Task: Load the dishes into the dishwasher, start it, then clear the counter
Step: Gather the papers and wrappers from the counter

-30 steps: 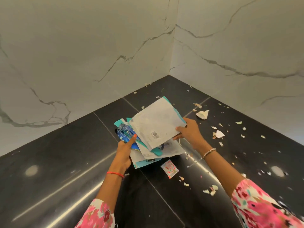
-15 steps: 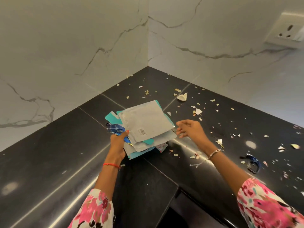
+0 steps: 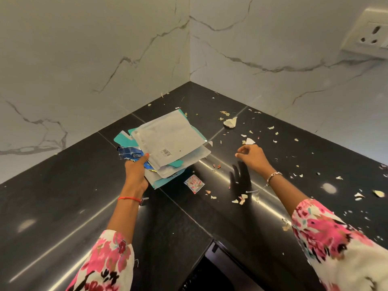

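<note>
My left hand [image 3: 136, 169] grips a stack of flat empty wrappers and pouches [image 3: 168, 141], white, silver and teal, with a crumpled blue wrapper [image 3: 129, 153] at its left edge. The stack is held just above the black counter [image 3: 63, 196] near the corner. My right hand [image 3: 253, 156] hovers to the right of the stack, apart from it, fingers loosely curled and holding nothing. A small pink and white sachet [image 3: 194, 183] lies on the counter below the stack.
Small paper and peel scraps [image 3: 239, 199] litter the counter's right side, with a larger white scrap [image 3: 230, 122] near the back. Marble walls meet at the corner. A wall socket [image 3: 369, 36] sits at the upper right. A dark opening [image 3: 210, 276] shows below the counter edge.
My right hand let go of the stack and moved off to the right. My left hand keeps hold of the stack. The small sachet now lies uncovered on the counter.
</note>
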The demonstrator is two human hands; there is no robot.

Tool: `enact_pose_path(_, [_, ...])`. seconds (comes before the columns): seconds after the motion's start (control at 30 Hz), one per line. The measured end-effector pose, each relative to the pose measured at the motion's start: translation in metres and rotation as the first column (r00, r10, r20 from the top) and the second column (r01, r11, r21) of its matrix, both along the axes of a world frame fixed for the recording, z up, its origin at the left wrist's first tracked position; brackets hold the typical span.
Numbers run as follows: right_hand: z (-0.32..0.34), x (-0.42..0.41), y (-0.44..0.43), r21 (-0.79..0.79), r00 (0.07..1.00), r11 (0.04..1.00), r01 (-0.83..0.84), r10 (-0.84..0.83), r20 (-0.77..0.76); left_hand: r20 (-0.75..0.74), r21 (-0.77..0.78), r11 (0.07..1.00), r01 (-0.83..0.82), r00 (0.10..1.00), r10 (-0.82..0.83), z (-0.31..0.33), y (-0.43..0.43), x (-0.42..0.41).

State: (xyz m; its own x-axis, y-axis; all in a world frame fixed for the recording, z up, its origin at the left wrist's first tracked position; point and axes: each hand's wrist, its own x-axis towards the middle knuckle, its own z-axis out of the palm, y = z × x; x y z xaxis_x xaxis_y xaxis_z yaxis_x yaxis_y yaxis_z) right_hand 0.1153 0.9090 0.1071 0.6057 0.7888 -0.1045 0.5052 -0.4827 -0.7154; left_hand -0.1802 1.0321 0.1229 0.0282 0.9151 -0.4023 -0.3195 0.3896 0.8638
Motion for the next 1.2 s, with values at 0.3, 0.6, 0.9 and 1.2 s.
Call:
enact_pose_path(0.3, [0.001,0.058,0.087,-0.095,0.960,0.980,-0.174,0.191,0.207,-0.057,0.000,0.998,-0.057,0.997,0.057,-0.015,0.024,0.011])
enact_pose_path(0.6, [-0.022,0.090,0.143,-0.303,0.889,0.924,-0.231,0.328,0.320,-0.103,-0.019,0.996,-0.084,0.991,0.081,-0.036,0.042,0.017])
enact_pose_path(0.9, [-0.018,0.071,0.132,-0.255,0.882,0.931,-0.260,0.337,0.330,-0.085,-0.047,0.996,-0.071,0.994,0.067,-0.042,0.037,0.013])
enact_pose_path(1.2, [-0.002,-0.041,0.051,0.030,0.913,0.913,-0.407,0.404,0.062,-0.049,-0.093,0.993,-0.078,0.996,0.073,-0.040,0.021,-0.002])
